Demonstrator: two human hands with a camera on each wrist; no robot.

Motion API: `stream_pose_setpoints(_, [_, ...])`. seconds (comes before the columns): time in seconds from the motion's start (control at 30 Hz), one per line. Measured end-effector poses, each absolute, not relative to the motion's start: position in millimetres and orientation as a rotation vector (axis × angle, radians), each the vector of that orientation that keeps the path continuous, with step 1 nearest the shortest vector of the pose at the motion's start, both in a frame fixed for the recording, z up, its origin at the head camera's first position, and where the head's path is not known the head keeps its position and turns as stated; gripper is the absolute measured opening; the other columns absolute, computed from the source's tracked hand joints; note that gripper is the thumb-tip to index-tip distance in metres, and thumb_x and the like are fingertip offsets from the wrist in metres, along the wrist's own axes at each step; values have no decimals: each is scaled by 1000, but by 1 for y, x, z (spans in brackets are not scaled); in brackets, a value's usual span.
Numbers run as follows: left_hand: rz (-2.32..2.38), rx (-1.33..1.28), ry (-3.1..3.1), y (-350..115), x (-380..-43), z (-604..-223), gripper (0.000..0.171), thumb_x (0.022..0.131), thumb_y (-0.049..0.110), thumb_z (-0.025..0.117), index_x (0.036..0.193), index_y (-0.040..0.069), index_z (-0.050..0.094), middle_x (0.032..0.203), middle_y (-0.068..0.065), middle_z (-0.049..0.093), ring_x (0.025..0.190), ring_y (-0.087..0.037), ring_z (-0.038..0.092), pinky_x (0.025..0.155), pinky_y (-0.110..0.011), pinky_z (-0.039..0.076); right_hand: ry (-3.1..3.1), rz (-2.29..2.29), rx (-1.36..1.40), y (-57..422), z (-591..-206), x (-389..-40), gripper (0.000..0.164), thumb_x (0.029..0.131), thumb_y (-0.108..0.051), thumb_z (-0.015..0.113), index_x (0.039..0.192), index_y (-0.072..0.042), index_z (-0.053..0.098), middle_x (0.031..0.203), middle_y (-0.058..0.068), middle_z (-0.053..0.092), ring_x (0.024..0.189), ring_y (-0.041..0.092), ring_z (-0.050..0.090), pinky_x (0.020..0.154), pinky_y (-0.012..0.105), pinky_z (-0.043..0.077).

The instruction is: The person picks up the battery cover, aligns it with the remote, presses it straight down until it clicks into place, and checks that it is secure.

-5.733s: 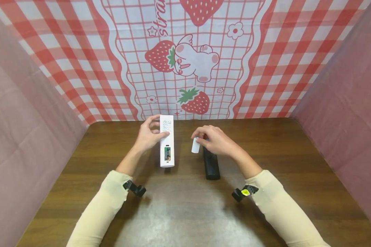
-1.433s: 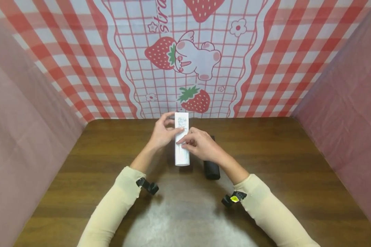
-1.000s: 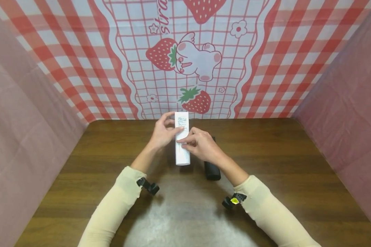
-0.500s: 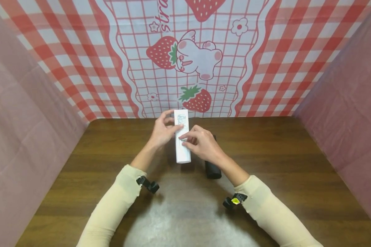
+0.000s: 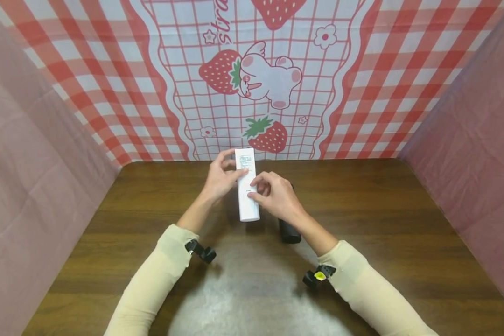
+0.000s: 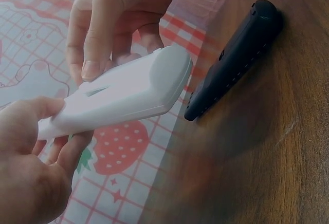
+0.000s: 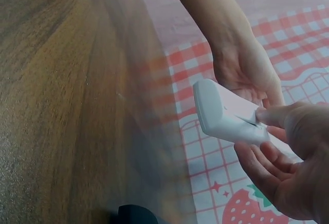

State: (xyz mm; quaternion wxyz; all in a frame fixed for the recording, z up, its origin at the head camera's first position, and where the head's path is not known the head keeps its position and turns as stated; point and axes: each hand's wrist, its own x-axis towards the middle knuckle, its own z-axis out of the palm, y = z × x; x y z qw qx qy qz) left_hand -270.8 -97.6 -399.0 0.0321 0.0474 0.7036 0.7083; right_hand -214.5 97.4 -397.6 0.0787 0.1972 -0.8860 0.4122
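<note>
My left hand (image 5: 219, 181) grips a white remote control (image 5: 246, 210) by its far end, thumb on its back and fingers behind the edge. Printed text shows near that thumb. The white battery cover (image 7: 241, 107) lies over the battery compartment, with a dark slit at one edge; whether it sits flush I cannot tell. At this cover, my right hand (image 5: 277, 196) bends its fingers, the thumb on it and the index finger at the remote's right edge. In the left wrist view, a fingertip (image 6: 91, 70) rests close to the slit. No batteries are visible.
A black remote control (image 5: 290, 231) lies on the brown wooden table (image 5: 361, 210), partly under my right hand. Behind the table hangs a red-and-white strawberry cloth (image 5: 269, 84). Pink curtains (image 5: 38, 130) enclose both sides.
Earlier the battery compartment was uncovered, with the cover in my right hand. The remote has moved right and the cover now lies on it. Lately my right index finger has drawn back to the remote's edge.
</note>
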Motion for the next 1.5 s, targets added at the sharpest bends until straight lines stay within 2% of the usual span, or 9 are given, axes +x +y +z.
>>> stream_pose_setpoints(0.23, [2179,146,2171,-98,-271,-397,75,101,-5,75,168,10,45,147,-28,66,100,-21,78,81,-31,74,-2655,1316,498,97,-397,-215,33,95,-12,90,119,-4,70,100,14,72,83,21,68,70,22,54])
stream_pose_setpoints(0.5, [2164,135,2185,-97,-270,-397,75,101,-3,75,168,12,45,148,-27,66,99,-19,77,81,-30,74,-2658,1412,416,96,-398,-214,67,95,-11,90,149,-4,52,107,22,74,92,35,79,72,35,69])
stream_pose_setpoints(0.73, [2158,139,2199,-97,-270,-398,74,101,-2,76,168,12,46,147,-27,67,96,-17,77,78,-27,72,-2654,1515,415,97,-400,-216,91,97,-11,89,169,-8,35,121,27,71,101,39,80,73,37,73])
stream_pose_setpoints(0.9, [2157,138,2188,-97,-270,-400,75,101,-3,76,168,13,46,148,-26,67,98,-19,78,80,-31,73,-2650,1661,427,99,-403,-218,94,99,-7,85,174,-9,28,125,30,68,103,43,80,77,48,76])
stream_pose_setpoints(1.03, [2150,129,2188,-97,-270,-401,76,100,-3,76,168,14,46,149,-26,67,98,-19,77,82,-34,73,-2640,1744,423,100,-406,-220,94,100,-5,83,176,-12,27,121,31,69,98,40,80,79,55,76])
stream_pose_setpoints(1.3, [2154,146,2173,-97,-270,-401,77,100,-5,75,169,12,45,149,-27,66,99,-19,77,97,-53,74,-2635,1732,476,100,-409,-222,85,101,-3,82,172,-15,38,114,28,72,87,32,81,75,57,75])
stream_pose_setpoints(1.5, [2152,165,2180,-97,-269,-400,77,100,-6,75,169,11,44,147,-29,66,96,-17,77,98,-56,73,-2638,1723,473,100,-408,-223,85,100,-2,83,171,-15,39,112,28,71,85,31,80,74,56,75])
